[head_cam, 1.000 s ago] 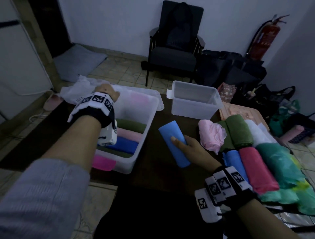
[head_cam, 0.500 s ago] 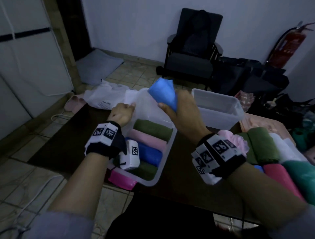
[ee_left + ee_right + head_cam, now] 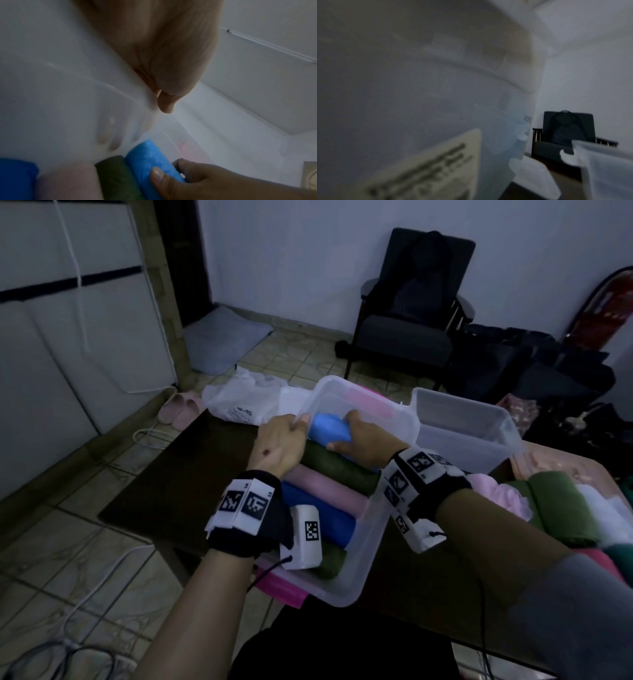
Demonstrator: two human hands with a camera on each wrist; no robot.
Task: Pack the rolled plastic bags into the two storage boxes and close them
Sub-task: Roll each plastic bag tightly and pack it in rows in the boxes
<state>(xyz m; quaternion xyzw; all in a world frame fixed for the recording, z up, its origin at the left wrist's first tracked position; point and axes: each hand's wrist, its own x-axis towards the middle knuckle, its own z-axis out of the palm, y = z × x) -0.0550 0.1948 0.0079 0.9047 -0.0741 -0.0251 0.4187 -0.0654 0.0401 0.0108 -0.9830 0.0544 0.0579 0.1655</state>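
The near clear storage box (image 3: 376, 529) holds a row of rolled bags: dark green (image 3: 339, 469), pink (image 3: 325, 491), blue (image 3: 318, 520) and another dark green (image 3: 330, 559). My right hand (image 3: 358, 438) grips a light blue roll (image 3: 327, 429) low inside the box, beside the green one. My left hand (image 3: 286, 440) grips the box's left rim, thumb (image 3: 165, 106) inside and fingers (image 3: 104, 136) showing through the wall. In the left wrist view, the light blue roll (image 3: 147, 157) lies against the green roll (image 3: 116, 175). The second box (image 3: 462, 433) stands empty behind.
Loose rolls lie on the table at right: green (image 3: 558, 508), crumpled pink (image 3: 496, 498), white (image 3: 609, 517). A pink lid (image 3: 281, 589) sticks out under the near box. A white carrier bag (image 3: 239, 402) lies at the table's far left. A dark chair (image 3: 411, 330) stands behind.
My right hand lifted the light blue roll off the table, carried it left over the near box and lowered it inside. My left hand stayed on the box's left rim.
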